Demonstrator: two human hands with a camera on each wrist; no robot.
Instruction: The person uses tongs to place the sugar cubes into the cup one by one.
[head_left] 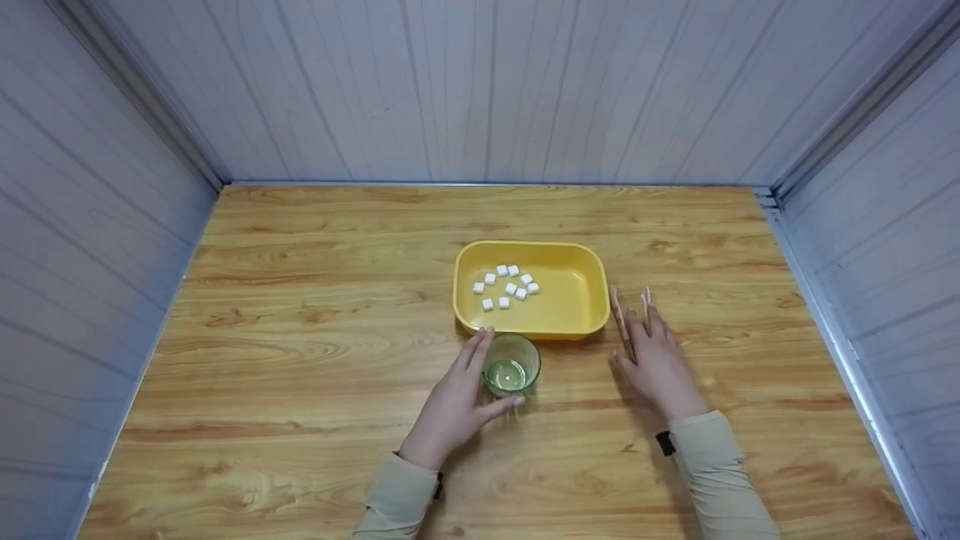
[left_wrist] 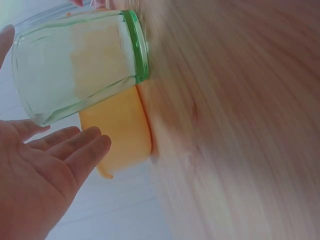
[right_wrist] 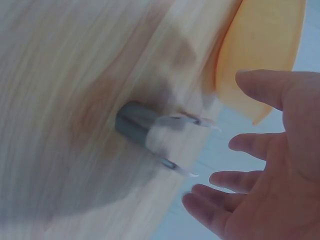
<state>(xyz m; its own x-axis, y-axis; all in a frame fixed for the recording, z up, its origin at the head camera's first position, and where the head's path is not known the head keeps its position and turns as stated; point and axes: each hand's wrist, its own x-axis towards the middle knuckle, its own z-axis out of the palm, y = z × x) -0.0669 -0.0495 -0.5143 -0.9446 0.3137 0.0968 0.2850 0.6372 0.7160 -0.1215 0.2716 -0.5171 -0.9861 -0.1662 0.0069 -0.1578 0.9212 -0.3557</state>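
A green-tinted drinking glass (head_left: 512, 365) stands upright on the table, just in front of the yellow tub (head_left: 598, 319). My left hand (head_left: 452, 409) spreads around its left side, thumb at the near side and fingertips toward the tub. In the left wrist view the fingers (left_wrist: 82, 155) are extended beside the glass (left_wrist: 100, 60), not wrapped around it. Metal tongs (right_wrist: 137, 122) lie on the table right of the tub, their two tips apart. My right hand (head_left: 660, 367) hovers over them with loosely spread fingers (right_wrist: 235, 181); the head view hides part of the tongs.
Several small white cubes (head_left: 511, 289) lie in the tub, mostly in its left half. The wooden table (head_left: 300, 375) meets pale panel walls at the back (head_left: 450, 90) and on both sides.
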